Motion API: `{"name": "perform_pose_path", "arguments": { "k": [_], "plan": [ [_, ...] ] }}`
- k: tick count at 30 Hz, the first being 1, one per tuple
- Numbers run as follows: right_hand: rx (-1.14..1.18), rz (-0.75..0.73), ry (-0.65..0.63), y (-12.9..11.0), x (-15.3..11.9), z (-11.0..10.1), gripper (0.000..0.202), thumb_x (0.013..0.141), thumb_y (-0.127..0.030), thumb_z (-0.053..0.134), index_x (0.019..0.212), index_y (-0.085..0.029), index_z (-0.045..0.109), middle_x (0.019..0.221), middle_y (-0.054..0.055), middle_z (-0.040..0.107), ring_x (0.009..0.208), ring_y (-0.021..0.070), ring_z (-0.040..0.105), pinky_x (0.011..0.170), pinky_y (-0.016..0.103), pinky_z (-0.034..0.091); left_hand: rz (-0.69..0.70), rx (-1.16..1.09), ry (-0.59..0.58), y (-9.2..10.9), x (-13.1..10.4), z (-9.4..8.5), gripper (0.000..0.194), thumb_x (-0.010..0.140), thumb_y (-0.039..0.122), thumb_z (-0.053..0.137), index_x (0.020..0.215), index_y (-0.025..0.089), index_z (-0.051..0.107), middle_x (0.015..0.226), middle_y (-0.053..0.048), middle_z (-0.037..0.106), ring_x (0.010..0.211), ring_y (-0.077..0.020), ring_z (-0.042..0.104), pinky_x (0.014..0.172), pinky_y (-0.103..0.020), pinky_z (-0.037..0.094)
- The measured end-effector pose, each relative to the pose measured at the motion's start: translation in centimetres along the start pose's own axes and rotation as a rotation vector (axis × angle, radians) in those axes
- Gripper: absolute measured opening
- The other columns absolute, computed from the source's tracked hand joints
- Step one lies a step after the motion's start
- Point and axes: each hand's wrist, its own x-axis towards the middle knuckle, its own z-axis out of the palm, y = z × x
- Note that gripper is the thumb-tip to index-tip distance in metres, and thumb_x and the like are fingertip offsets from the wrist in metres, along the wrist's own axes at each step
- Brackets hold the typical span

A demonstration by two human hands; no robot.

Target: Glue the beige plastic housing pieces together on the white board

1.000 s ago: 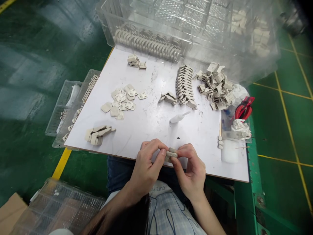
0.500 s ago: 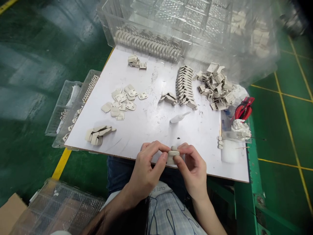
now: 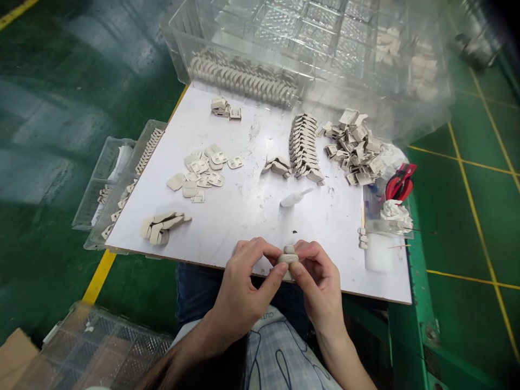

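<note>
Between the fingertips of both hands, at the front edge of the white board, is a small beige plastic part (image 3: 288,258). My left hand (image 3: 252,281) pinches it from the left with thumb and forefinger. From the right, the thumb and fingers of my right hand (image 3: 319,276) close on the same part; its lower side is partly hidden. Just beyond lies a white squeeze bottle (image 3: 293,199) with a thin nozzle. Flat beige plates (image 3: 203,168) are scattered to the left, and a row of stacked beige clips (image 3: 304,146) runs farther back.
A clear plastic bin (image 3: 244,78) stands along the back, with beige parts inside. Loose clips (image 3: 357,146) are heaped at right, near red-handled pliers (image 3: 400,184) and a white cylinder (image 3: 379,253). Curved beige pieces (image 3: 160,227) lie at front left; clear trays (image 3: 138,173) sit beyond the left edge.
My left thumb has shifted up and right onto the front of the beige part. Both hands keep hold of it, and the whole view has moved slightly.
</note>
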Motion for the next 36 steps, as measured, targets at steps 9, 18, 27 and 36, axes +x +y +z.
{"name": "perform_pose_path", "arguments": {
  "k": [9, 18, 27, 36],
  "plan": [
    [-0.054, -0.019, 0.009, -0.4, 0.1, 0.1, 0.009, 0.092, -0.029, 0.067, 0.087, -0.025, 0.063, 0.078, -0.002, 0.057, 0.075, 0.0133, 0.051, 0.068, 0.026, 0.040, -0.117, -0.162, -0.033, -0.1, 0.0, -0.1, 0.009, 0.093, 0.026, 0.057, 0.086, 0.022, 0.061, 0.082, 0.001, 0.064, 0.082, -0.0172, 0.057, 0.077, -0.031, 0.044],
    [-0.113, 0.039, -0.081, 0.1, 0.0, -1.1, 0.039, 0.085, -0.043, 0.073, 0.120, -0.029, 0.062, 0.110, 0.005, 0.062, 0.102, 0.0221, 0.058, 0.090, 0.035, 0.047, -0.144, -0.177, 0.024, -0.4, 0.0, -0.1, 0.006, 0.090, 0.026, 0.059, 0.086, 0.023, 0.061, 0.082, 0.001, 0.063, 0.082, -0.0174, 0.055, 0.076, -0.029, 0.043],
    [0.132, 0.194, -0.164, 0.9, 0.2, -0.9, 0.024, 0.090, -0.047, 0.066, 0.099, -0.025, 0.068, 0.088, 0.003, 0.064, 0.081, 0.0172, 0.058, 0.073, 0.029, 0.049, -0.127, -0.309, -0.021, -0.7, 0.2, -0.7, 0.007, 0.091, 0.028, 0.060, 0.094, 0.023, 0.064, 0.088, -0.001, 0.063, 0.088, -0.0178, 0.056, 0.081, -0.030, 0.044],
    [-0.242, 0.018, -0.088, -0.4, 2.0, -2.2, 0.024, 0.094, -0.045, 0.061, 0.099, -0.027, 0.075, 0.093, 0.005, 0.069, 0.086, 0.0197, 0.063, 0.077, 0.031, 0.050, -0.239, -0.571, -0.149, -2.9, 1.3, -0.8, 0.033, 0.087, 0.049, 0.070, 0.106, 0.022, 0.073, 0.118, -0.008, 0.065, 0.109, -0.0242, 0.059, 0.093, -0.033, 0.047]
  ]
}}
